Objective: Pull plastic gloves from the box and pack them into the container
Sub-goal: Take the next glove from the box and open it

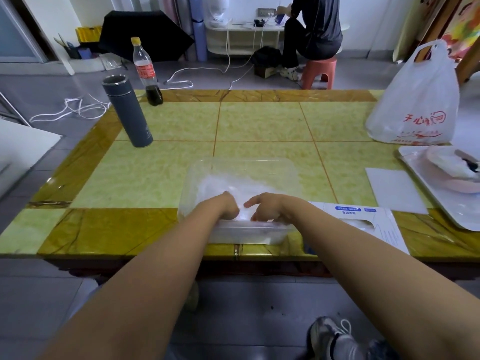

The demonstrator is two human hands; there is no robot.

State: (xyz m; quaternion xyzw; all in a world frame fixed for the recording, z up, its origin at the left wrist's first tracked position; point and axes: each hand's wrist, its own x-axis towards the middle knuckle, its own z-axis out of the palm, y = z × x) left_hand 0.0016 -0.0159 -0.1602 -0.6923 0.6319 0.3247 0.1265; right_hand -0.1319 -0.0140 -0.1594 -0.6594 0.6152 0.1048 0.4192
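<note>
A clear plastic container stands at the table's near edge, with thin translucent plastic gloves lying in it. Both my hands reach down inside its near end. My left hand has its fingers curled down into the gloves. My right hand pinches the glove plastic, its index finger pointing left. The fingertips are partly hidden by the film. The white and blue glove box lies flat just right of the container, under my right forearm, its oval opening facing up.
A grey thermos and a cola bottle stand at the far left. A white plastic bag, a tray with a dish, and a white sheet are at the right. A person sits on a stool beyond the table.
</note>
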